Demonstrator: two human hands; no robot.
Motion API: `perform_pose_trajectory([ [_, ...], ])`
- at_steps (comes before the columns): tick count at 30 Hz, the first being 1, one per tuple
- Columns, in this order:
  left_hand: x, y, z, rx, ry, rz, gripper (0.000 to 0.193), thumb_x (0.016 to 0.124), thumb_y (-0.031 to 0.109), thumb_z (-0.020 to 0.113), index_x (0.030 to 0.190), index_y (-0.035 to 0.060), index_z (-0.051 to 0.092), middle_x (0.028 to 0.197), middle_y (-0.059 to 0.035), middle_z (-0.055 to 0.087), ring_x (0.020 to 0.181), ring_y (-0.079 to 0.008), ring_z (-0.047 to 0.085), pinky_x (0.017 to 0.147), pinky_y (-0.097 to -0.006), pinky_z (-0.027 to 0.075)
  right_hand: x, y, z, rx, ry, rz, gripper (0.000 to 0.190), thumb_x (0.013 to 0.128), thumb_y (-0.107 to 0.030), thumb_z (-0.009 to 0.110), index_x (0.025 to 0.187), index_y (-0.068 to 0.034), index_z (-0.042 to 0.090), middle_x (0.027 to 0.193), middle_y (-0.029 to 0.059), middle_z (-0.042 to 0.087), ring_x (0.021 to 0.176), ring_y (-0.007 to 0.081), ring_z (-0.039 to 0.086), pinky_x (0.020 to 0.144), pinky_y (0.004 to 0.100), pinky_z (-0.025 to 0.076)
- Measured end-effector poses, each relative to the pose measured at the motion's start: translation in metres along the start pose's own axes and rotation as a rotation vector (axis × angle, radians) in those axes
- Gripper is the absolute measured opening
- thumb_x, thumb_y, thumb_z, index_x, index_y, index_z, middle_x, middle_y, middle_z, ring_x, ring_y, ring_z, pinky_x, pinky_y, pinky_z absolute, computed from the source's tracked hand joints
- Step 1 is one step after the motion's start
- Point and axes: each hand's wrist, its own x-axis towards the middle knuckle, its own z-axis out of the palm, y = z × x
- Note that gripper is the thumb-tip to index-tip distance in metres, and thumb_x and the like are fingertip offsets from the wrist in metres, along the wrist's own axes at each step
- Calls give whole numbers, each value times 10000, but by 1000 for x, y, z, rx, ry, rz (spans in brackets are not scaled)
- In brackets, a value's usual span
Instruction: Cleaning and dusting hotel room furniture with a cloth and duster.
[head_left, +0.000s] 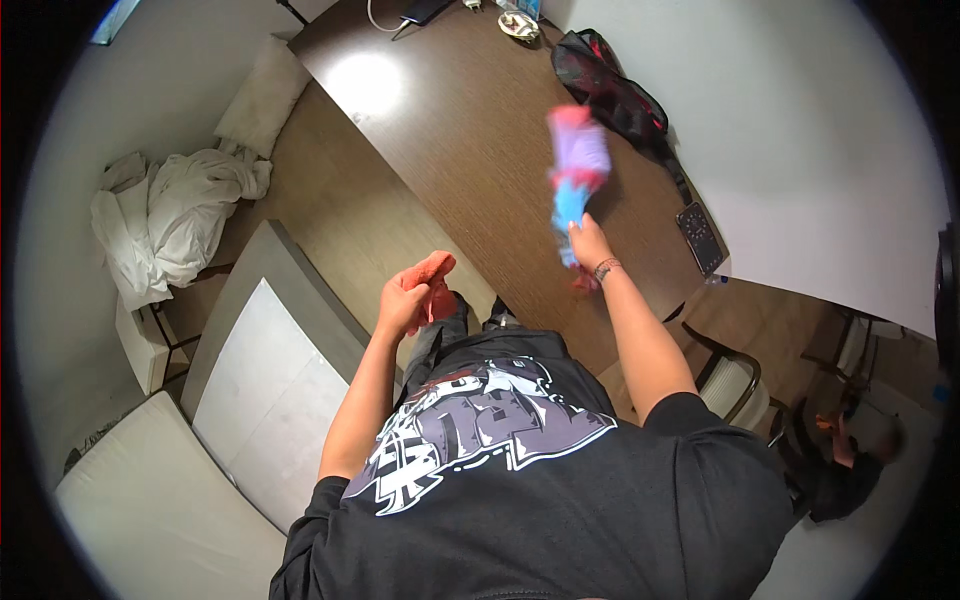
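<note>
My left hand (403, 304) is closed around a folded orange-red cloth (431, 271), held in front of my body beside the table edge. Over the brown wooden table (457, 150), my right hand (589, 241) grips a bundle of cloths in blue, purple and pinkish red (580, 150). That bundle is blurred; its upper part reaches beyond my fingers and a dark red part hangs below them. Whether it touches the tabletop I cannot tell. A black and red mesh bag (611, 97) lies along the wall side of the table, close to the bundle.
A phone (700, 238) lies at the table's right edge. A white cable coil (519, 26) and a dark device (426, 10) are at the far end. Left are a grey bed base (247, 337), a mattress (157, 502) and white bedding (187, 210). Another person (847, 472) is at far right.
</note>
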Motion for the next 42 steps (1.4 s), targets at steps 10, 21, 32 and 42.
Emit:
perform_pose_trajectory([
  [10, 12, -49, -21, -37, 277, 77, 202, 786, 130, 568, 935, -4, 544, 857, -114, 640, 740, -172, 621, 664, -311, 516, 1, 12, -13, 295, -372, 17, 171, 980, -214, 485, 1022, -56, 536, 767, -23, 529, 652, 91, 469, 591, 296, 439],
  [21, 12, -48, -42, -4, 281, 39, 205, 798, 145, 578, 915, -15, 525, 809, -120, 644, 706, -182, 641, 623, -327, 527, -4, 2, 4, 165, -734, -58, 229, 962, -249, 537, 1021, -37, 600, 827, -16, 596, 754, 83, 502, 702, 297, 444],
  [32, 80, -79, -148, -362, 251, 344, 367, 868, -7, 380, 1209, -18, 516, 920, -105, 655, 778, -182, 656, 697, -313, 549, 39, -76, 54, 212, -421, -98, 175, 958, -217, 530, 903, -52, 552, 698, 4, 558, 588, 120, 515, 552, 307, 443],
  [42, 54, -6, -252, -372, 447, 150, 301, 954, 239, 547, 1144, 16, 614, 944, -54, 654, 827, -118, 607, 747, -270, 498, 86, -137, 99, 218, -334, 32, 169, 950, -226, 547, 932, -69, 608, 731, -16, 568, 640, 93, 506, 589, 295, 429],
])
